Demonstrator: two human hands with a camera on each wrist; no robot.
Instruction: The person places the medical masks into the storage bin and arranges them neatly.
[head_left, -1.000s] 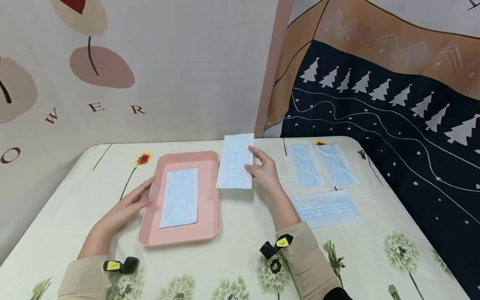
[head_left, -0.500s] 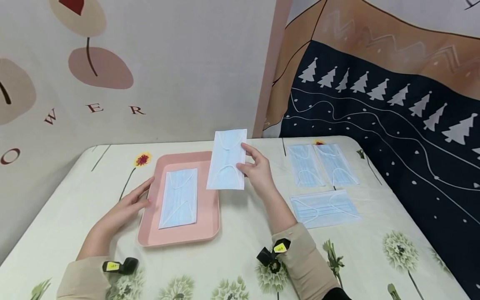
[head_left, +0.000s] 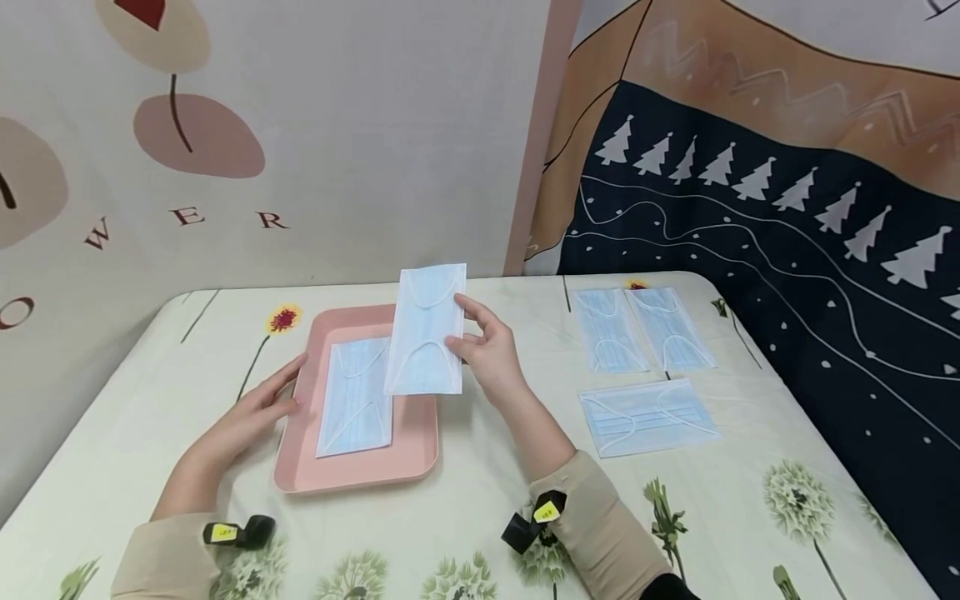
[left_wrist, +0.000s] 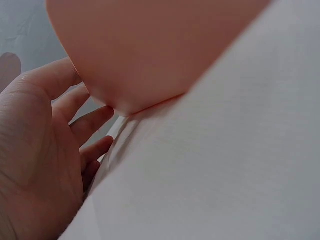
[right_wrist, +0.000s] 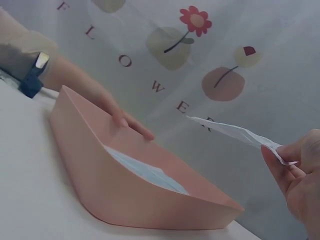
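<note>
A: How much of the mask in the pink tray point(head_left: 352, 475) can you see from the head view?

B: Not all; the held mask point(head_left: 424, 332) covers the upper right corner of the tray mask point(head_left: 352, 404).

A: And the left wrist view?

B: Blurred. The tray's underside point(left_wrist: 150, 50) runs off the top edge, and the left hand point(left_wrist: 37, 165) is cut at the left.

A: The right wrist view?

B: The right hand point(right_wrist: 300, 175) is cropped at the frame's right edge.

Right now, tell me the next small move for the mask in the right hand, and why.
Probably lower it onto the mask already in the pink tray. The right hand pinches the held mask above the tray's right side, while the left hand steadies the tray's edge.
</note>
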